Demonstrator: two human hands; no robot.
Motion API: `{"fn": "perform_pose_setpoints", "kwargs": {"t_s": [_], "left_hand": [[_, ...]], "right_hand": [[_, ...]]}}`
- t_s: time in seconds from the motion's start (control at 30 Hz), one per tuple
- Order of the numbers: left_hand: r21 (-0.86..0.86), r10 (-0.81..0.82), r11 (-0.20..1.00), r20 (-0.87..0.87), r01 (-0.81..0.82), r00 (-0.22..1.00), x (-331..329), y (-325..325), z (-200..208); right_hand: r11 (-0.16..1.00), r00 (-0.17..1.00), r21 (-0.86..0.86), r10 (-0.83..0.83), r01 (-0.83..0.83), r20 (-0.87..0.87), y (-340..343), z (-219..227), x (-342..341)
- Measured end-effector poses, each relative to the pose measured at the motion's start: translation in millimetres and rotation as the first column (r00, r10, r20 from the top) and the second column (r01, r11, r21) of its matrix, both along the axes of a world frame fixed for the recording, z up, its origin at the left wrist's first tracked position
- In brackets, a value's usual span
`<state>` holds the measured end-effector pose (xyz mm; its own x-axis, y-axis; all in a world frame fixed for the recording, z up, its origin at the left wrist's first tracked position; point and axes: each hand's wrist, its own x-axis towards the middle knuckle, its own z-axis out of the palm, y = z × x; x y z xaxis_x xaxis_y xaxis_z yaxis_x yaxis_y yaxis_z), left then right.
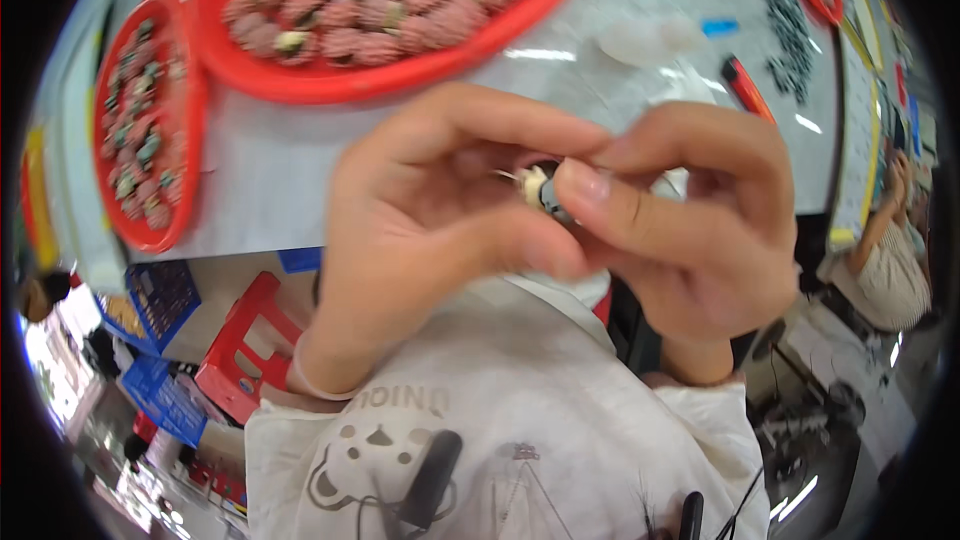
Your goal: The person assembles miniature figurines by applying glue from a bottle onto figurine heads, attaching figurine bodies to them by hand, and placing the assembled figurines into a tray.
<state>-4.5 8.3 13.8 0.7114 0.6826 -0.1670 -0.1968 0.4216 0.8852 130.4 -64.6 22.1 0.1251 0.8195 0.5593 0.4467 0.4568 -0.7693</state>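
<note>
In front of my chest, both hands meet around a small cream-and-dark piece (535, 187). My left hand (410, 200) is curled, its thumb and fingertips closed about the piece from the left. From the other side, my right hand (705, 215) pinches it between thumb and forefinger. A thin pale strand or wire sticks out of its left end. Fingers cover most of the piece, so its exact kind is hidden. Beyond my hands, a big red basin (330, 88) holds many pink ridged pieces (400, 10) with a few cream ones among them.
At the left stands a smaller red tray (190, 140) with pink and dark-green pieces. Dark small parts (775, 15) lie heaped at the far right, near a red-and-black tool (748, 90) and a translucent plastic item (650, 40). A red stool (250, 330) is below the table's left side.
</note>
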Motion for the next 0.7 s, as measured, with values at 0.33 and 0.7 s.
{"fn": "perform_pose_setpoints", "kwargs": {"t_s": [0.33,0.7], "left_hand": [[0.804,0.686,0.582,-0.565,0.12,0.458,-127.2,103.2,31.0],[0.788,0.614,0.333,-0.597,0.518,0.515,-119.6,134.7,-3.9]], "right_hand": [[0.911,0.913,-0.157,-0.345,0.381,0.218,-48.2,-4.3,64.3],[0.684,0.643,-0.3,-0.32,0.665,0.696,-42.8,-9.0,72.4]]}}
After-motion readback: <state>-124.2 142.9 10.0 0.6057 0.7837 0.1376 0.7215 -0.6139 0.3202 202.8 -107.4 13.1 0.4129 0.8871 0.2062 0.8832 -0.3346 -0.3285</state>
